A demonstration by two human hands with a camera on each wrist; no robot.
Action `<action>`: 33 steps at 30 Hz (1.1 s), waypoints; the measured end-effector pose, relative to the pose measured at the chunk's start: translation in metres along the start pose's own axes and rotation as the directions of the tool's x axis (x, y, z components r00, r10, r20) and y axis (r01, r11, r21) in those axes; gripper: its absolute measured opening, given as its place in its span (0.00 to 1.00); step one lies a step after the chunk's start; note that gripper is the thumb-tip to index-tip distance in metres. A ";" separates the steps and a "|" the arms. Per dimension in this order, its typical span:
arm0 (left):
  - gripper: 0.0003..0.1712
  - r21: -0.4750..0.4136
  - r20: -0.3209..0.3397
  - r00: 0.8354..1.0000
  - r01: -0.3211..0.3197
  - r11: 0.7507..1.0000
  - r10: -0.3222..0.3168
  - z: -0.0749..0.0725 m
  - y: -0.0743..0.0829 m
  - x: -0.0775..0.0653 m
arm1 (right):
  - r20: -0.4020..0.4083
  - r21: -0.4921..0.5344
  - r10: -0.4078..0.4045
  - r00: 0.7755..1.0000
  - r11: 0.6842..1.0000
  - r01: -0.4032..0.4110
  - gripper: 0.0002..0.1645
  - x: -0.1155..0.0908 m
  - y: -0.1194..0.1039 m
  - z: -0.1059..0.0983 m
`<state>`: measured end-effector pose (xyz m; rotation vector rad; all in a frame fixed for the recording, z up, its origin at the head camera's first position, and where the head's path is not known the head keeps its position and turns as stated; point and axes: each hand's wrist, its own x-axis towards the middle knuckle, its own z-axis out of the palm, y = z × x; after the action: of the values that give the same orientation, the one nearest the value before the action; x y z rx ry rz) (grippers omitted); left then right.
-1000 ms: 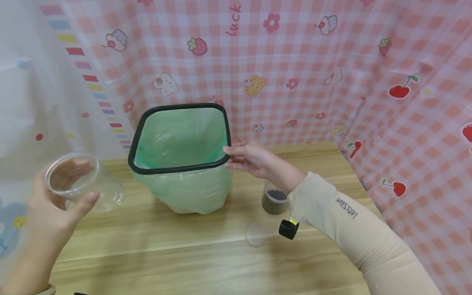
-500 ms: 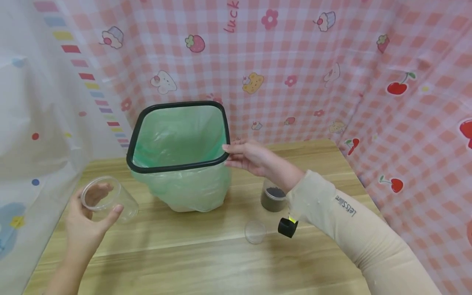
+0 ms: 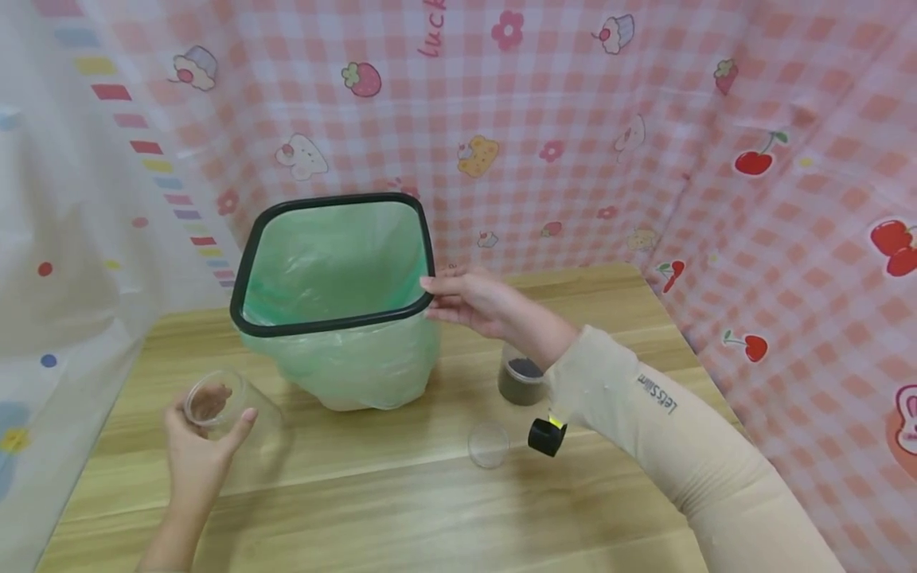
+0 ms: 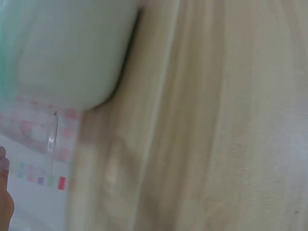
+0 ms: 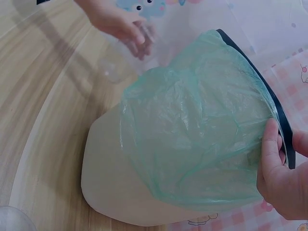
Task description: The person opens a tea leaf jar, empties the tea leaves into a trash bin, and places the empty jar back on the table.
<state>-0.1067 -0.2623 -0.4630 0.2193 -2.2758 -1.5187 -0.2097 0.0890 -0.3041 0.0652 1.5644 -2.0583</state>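
In the head view my left hand (image 3: 197,458) holds a clear plastic cup (image 3: 259,426) by its sides, its mouth tilted toward me. The cup is low over the table's left side. My right hand (image 3: 476,302) pinches the black rim (image 3: 337,324) of a trash bin at its right side. A thin green bag (image 3: 358,366) lines the bin and folds down over its outside. The right wrist view shows fingers and thumb on either side of the rim, and the bin's pale body (image 5: 115,168) below the bag. Only a bit of the left hand (image 4: 5,202) shows in the left wrist view.
To the right of the bin stands a clear jar (image 3: 520,386) with dark grains, partly behind the right forearm. Before it lie a clear round lid (image 3: 489,444) and a small black object (image 3: 547,437) with a yellow bit. Patterned curtains (image 3: 559,183) border the wooden table.
My left hand has come rightward and down with the cup, from beyond the table's left edge to over the table. The right hand keeps its grip on the rim; the view has shifted slightly.
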 end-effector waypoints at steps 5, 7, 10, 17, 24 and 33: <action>0.38 0.010 0.034 0.996 0.083 0.996 -0.083 0.004 -0.010 0.002 | -0.002 0.008 0.000 1.000 1.000 0.000 0.04 0.001 -0.001 0.000; 0.38 0.011 0.053 0.993 0.105 0.994 -0.106 0.006 -0.012 0.004 | -0.001 0.012 -0.005 1.000 1.000 0.005 0.04 0.000 -0.003 0.000; 0.38 0.002 0.077 0.990 0.118 0.993 -0.118 0.009 -0.017 0.006 | -0.004 0.020 -0.014 1.000 1.000 0.014 0.03 0.000 -0.004 0.000; 0.40 0.088 0.105 0.984 0.136 0.987 -0.144 0.015 -0.030 -0.002 | -0.005 0.021 0.004 1.000 1.000 -0.004 0.03 0.000 -0.001 0.000; 0.39 0.075 0.049 0.986 0.153 0.985 -0.157 0.026 -0.043 -0.009 | 0.012 0.023 0.001 1.000 1.000 -0.001 0.05 0.000 0.000 0.001; 0.42 -0.018 0.046 0.985 0.165 0.986 -0.164 0.032 -0.047 -0.009 | 0.009 0.006 -0.004 1.000 1.000 0.004 0.03 0.001 0.000 0.000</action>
<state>-0.1155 -0.2505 -0.5191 0.3797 -2.3239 -1.6433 -0.2099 0.0886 -0.3046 0.0555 1.5542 -2.0642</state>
